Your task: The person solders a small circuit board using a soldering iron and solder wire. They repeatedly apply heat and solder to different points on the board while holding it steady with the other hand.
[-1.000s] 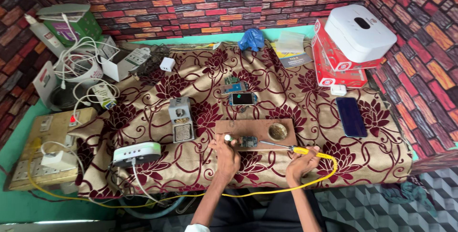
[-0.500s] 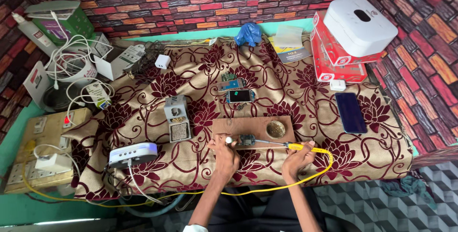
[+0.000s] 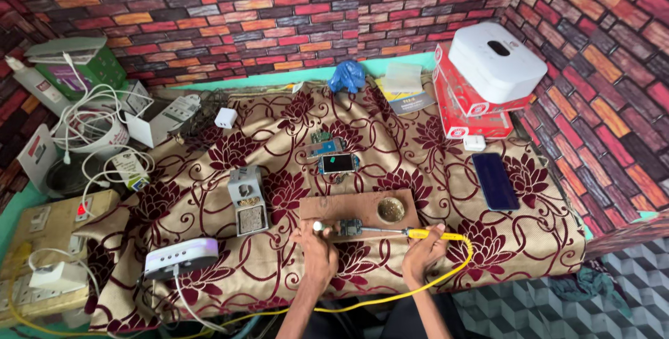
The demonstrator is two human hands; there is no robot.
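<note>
My right hand (image 3: 421,254) grips the yellow handle of a soldering iron (image 3: 418,234); its metal shaft points left toward a small circuit board (image 3: 350,227) on the front edge of a brown wooden board (image 3: 341,208). My left hand (image 3: 317,252) pinches a small white-tipped piece at the circuit board's left side. A round tin of brass wool (image 3: 391,209) sits sunk in the wooden board's right part. The iron's yellow cord (image 3: 456,264) loops down off the table's front.
A small phone (image 3: 339,163) and another circuit part (image 3: 323,148) lie behind the board. A dark phone (image 3: 495,180) lies at right, red boxes (image 3: 465,112) with a white device (image 3: 496,62) behind it. A grey holder (image 3: 247,206), white unit (image 3: 181,255), cables and power strips fill the left.
The view has shifted slightly. Both hands stay at the circuit board, with the iron's tip held against it.
</note>
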